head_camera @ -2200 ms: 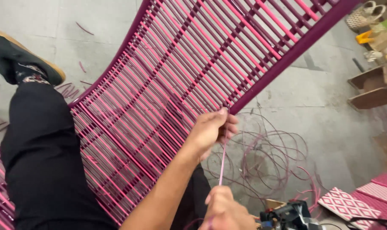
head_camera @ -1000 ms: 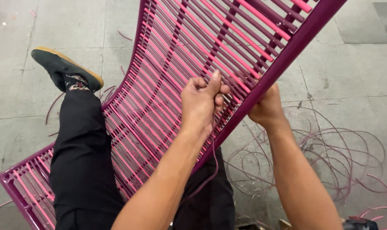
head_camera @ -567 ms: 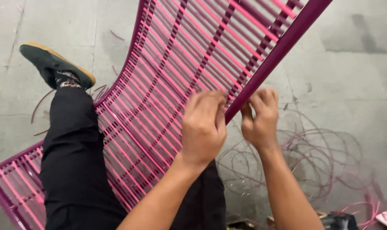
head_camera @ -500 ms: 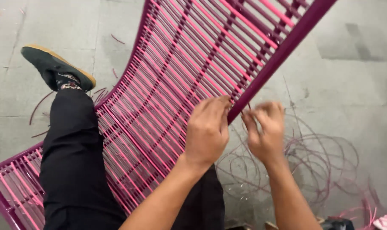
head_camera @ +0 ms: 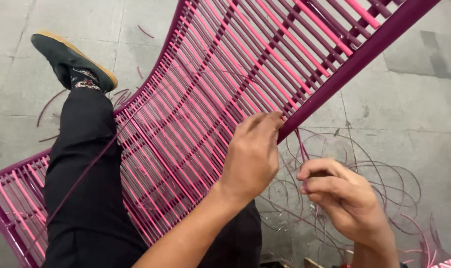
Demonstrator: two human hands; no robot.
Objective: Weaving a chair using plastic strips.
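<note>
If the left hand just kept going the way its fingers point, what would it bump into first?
The left hand points up and right; its fingertips already look to be at the purple frame bar where the pink cords wrap, so that bar comes first, though depth is unclear.

Taut pink cord (head_camera: pixel 301 146) (thin) under woven frame (head_camera: pixel 195 114)

Grey tiled floor (head_camera: pixel 414 94), scattered cord offcuts (head_camera: pixel 146 32)

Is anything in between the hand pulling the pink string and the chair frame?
Nothing visible. The pink cord runs straight from the purple frame rail down into the right hand; the left hand presses beside it.
</note>
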